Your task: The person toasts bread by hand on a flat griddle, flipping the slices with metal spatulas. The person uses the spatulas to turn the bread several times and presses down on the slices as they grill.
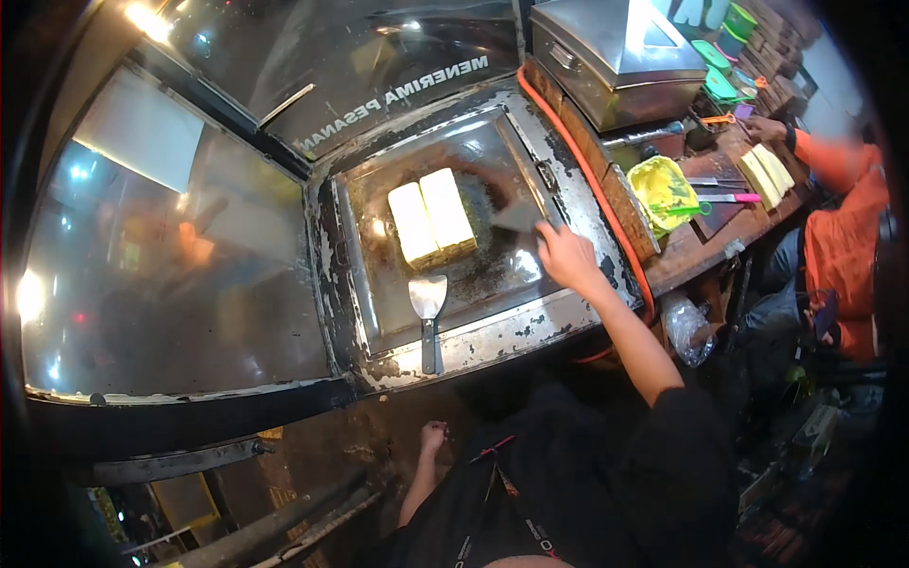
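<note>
In the head view, two pale yellow, oblong bread-like blocks point(431, 218) lie side by side on a square, dark metal griddle point(388, 308), about midway between its far and near edges and a little nearer its left edge, their lower sides browned. The right hand point(568, 257) reaches over the griddle's right edge, closed around a flat, grey metal spatula point(514, 218) whose blade points toward the blocks but stays clear of them; its handle is hidden in the grip. A wide-bladed steel spatula with a black handle point(428, 322) lies across the near edge, blade inward and just beside the blocks. The left hand point(433, 435) hangs below the griddle's near edge, fingers seemingly curled; whether it holds anything, I cannot tell. An orange hose point(606, 204) runs beyond the griddle's right edge. Further right, a brown wooden surface point(684, 265) carries a yellow-smeared tub point(660, 189), a pink-handled knife point(734, 198) and, near its right edge, another pale bread block point(765, 176), close to an orange-sleeved co-worker's hand point(765, 129).
</note>
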Demonstrator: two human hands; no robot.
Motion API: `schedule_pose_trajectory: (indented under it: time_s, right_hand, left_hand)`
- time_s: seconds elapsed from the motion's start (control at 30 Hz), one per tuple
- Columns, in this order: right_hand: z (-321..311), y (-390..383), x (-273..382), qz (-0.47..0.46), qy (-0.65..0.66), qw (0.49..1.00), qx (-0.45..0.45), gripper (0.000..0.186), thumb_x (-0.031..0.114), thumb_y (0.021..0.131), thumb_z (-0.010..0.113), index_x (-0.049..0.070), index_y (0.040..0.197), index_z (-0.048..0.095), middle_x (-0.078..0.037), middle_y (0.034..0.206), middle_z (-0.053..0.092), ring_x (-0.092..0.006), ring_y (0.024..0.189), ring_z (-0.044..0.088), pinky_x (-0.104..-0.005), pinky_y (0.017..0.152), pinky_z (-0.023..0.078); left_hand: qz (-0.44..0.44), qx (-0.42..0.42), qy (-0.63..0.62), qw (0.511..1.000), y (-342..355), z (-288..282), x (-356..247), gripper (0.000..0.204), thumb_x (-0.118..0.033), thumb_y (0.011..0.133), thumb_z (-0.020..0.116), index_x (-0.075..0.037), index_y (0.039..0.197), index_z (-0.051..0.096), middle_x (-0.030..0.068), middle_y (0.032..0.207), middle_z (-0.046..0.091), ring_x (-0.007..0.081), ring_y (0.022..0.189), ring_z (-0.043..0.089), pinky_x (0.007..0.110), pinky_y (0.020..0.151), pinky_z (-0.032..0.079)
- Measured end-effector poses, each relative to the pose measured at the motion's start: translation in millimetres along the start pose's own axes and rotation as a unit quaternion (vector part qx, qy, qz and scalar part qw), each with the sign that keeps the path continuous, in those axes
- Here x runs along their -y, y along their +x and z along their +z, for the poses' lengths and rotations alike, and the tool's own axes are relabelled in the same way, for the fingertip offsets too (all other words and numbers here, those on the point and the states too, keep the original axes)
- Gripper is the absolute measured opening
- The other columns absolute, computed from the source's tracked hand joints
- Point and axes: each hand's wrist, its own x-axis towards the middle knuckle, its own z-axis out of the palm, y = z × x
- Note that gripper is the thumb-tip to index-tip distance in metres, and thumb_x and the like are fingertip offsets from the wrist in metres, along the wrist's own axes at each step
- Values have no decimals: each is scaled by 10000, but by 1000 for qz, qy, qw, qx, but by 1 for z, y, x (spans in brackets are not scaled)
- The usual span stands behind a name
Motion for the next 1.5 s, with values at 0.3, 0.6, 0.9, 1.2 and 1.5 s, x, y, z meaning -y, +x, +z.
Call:
schedule_pose_trajectory:
  time_s: [0.3, 0.6, 0.9, 1.2, 1.5]
  right_hand:
    - [86, 221, 6, -24, -76, 995, -64, 198, 149, 806, 484, 13, 867, 615, -216, 792, 617, -342, 707, 633, -419, 604, 514]
    - [-1, 39, 23, -144, -77, 981, 102, 82, 92, 652, 587, 72, 646, 666, -144, 677, 640, -265, 644, 651, -360, 543, 516]
    - [33, 152, 2, -123, -19, 992, -38, 106, 96, 696, 544, 47, 682, 636, -153, 697, 629, -290, 655, 638, -377, 563, 518]
    - [46, 21, 12, -197, -34, 978, 63, 70, 72, 699, 577, 50, 698, 643, -102, 736, 622, -215, 737, 624, -308, 555, 522]
    - [-57, -23, -28, -142, -52, 975, 166, 129, 68, 692, 576, 55, 811, 626, -137, 723, 606, -274, 682, 636, -378, 546, 494]
  left_hand:
    - [-34, -37, -107, 993, -52, 31, -31, 172, -186, 853, 568, -38, 939, 594, 34, 715, 612, 113, 541, 546, 252, 469, 427]
    - [-88, -89, -249, 960, -116, 50, -73, 173, -188, 882, 533, -54, 988, 557, 52, 773, 616, 106, 553, 539, 233, 460, 415]
    - [257, -391, -69, 881, -133, 17, -202, 198, -136, 831, 605, 13, 951, 552, 80, 861, 592, 149, 770, 549, 280, 713, 447]
    - [253, -402, 204, 856, -111, 10, -256, 576, -265, 715, 702, -51, 1175, 429, 173, 1116, 478, 352, 1080, 398, 467, 901, 329]
    - [289, -258, 294, 874, -102, 3, -275, 550, -133, 713, 676, -27, 1177, 399, 244, 1076, 482, 424, 967, 494, 466, 826, 406]
